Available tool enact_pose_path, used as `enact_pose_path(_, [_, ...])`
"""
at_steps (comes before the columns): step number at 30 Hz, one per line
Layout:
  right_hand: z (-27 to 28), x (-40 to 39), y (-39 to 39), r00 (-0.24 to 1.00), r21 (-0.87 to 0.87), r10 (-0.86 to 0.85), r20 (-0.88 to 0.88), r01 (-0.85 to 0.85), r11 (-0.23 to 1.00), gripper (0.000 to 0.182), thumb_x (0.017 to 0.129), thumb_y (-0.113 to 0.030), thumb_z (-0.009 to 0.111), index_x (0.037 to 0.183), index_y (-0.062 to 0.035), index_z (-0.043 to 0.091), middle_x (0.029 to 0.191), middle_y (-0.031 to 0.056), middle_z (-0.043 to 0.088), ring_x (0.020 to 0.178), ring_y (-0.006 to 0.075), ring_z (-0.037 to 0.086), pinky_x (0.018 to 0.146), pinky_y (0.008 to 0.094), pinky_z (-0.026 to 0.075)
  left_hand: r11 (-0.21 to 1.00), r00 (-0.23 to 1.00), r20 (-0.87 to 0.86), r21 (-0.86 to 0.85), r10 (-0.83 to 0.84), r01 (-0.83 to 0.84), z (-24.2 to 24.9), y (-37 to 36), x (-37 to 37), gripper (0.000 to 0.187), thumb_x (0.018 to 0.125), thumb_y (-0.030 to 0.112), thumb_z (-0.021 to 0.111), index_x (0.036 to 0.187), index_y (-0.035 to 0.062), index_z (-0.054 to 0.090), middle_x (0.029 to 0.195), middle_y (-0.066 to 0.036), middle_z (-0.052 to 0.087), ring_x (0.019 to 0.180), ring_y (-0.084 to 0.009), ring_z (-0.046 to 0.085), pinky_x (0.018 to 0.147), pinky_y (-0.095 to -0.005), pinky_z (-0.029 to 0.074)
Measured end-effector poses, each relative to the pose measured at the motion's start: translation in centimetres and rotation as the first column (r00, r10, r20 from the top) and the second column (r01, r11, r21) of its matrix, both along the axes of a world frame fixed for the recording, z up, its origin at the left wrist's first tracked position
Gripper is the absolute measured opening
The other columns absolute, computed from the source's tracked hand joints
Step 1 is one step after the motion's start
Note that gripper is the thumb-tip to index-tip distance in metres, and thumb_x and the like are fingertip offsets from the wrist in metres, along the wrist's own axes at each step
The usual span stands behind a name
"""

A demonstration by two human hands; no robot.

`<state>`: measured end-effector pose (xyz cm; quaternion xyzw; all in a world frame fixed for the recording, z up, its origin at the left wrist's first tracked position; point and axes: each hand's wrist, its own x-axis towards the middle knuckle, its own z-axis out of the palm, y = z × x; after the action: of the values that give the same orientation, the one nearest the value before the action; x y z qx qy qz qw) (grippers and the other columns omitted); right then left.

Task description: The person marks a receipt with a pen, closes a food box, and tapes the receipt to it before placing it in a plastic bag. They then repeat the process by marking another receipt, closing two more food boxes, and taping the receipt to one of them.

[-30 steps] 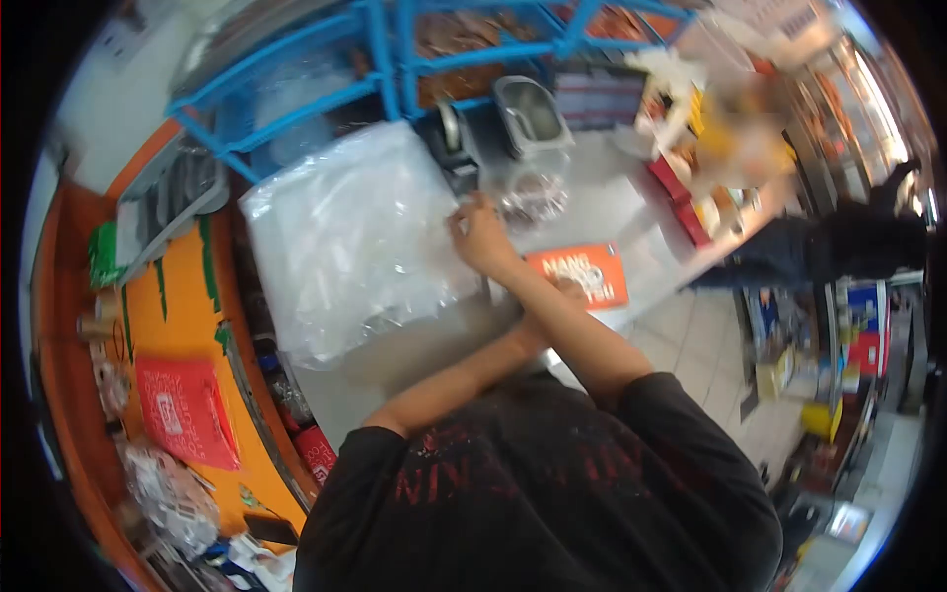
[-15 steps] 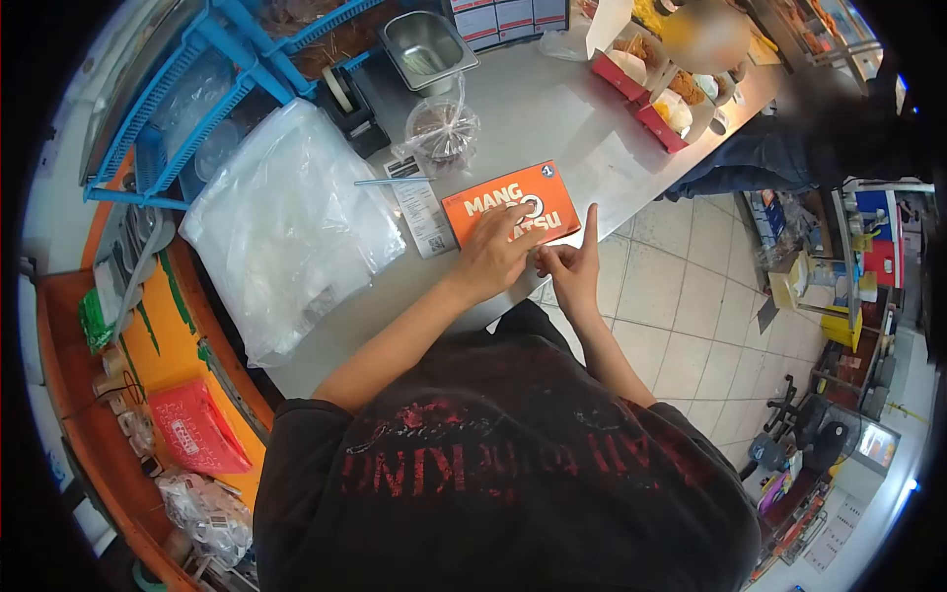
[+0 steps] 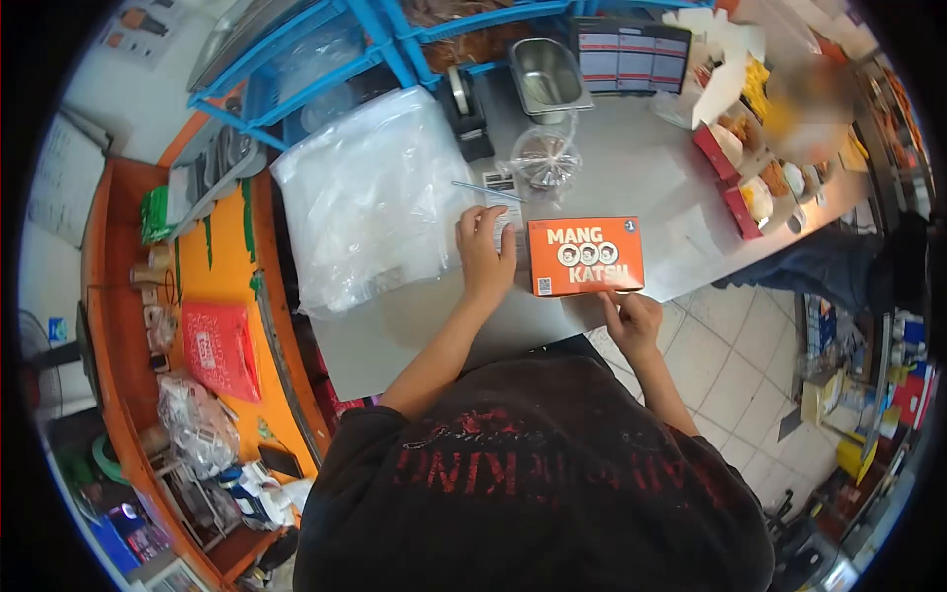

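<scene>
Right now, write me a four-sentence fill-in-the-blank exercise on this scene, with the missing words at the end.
The top word printed on the orange box is ____. Below that word, ____ round drawings stand in a row. The left hand is apart from the box, while the ____ hand is at its near edge. In the picture, the pile of clear plastic lies to the ____ of the box.

Missing words: MANG; three; right; left.
</scene>
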<state>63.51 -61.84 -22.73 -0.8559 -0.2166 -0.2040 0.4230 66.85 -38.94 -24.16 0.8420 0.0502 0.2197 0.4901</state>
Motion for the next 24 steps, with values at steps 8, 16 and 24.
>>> enact_pose_path(8, [3.8, 5.6, 7.8, 0.926, 0.213, 0.263, -0.27, -0.209, 0.954, 0.013, 0.077, -0.002, 0.066, 0.089, 0.0011, 0.061, 0.061, 0.0025, 0.056, 0.051, 0.007, 0.05, 0.048, 0.0205, 0.038, 0.932, 0.935, -0.339, 0.362, 0.104, 0.028, -1.4, 0.9, -7.5, 0.011, 0.071, 0.006, 0.068, 0.078, -0.001, 0.064, 0.125, -0.027, 0.04, 0.103, -0.0427, 0.046, 0.09, -0.0469, 0.038])
enact_pose_path(16, [-3.4, 17.4, 22.9, 0.938, 0.151, 0.063, -0.342, -0.011, 0.988, 0.065, 0.083, -0.024, 0.06, 0.133, 0.0058, 0.032, 0.137, 0.0374, 0.023, 0.127, 0.0494, 0.026, 0.106, 0.0479, 0.025, 0.994, 0.834, -0.544, 0.103, 0.093, -0.043, 0.5, 3.6, -10.9, 0.024, 0.065, -0.009, 0.057, 0.086, 0.0007, 0.062, 0.121, -0.024, 0.044, 0.107, -0.0415, 0.051, 0.086, -0.0404, 0.044])
enact_pose_path(24, [-3.5, 19.9, 23.2, 0.761, 0.673, 0.297, -0.576, 0.236, 0.701, 0.026, 0.079, -0.02, 0.065, 0.066, 0.0025, 0.062, 0.058, 0.0059, 0.059, 0.052, 0.0166, 0.053, 0.059, 0.0323, 0.045, 0.922, 0.946, -0.279, -0.298, 0.164, -0.248, 1.7, 5.4, -9.5, 0.033, 0.078, -0.002, 0.061, 0.11, 0.0004, 0.058, 0.096, -0.015, 0.062, 0.092, -0.0249, 0.061, 0.08, -0.0293, 0.047])
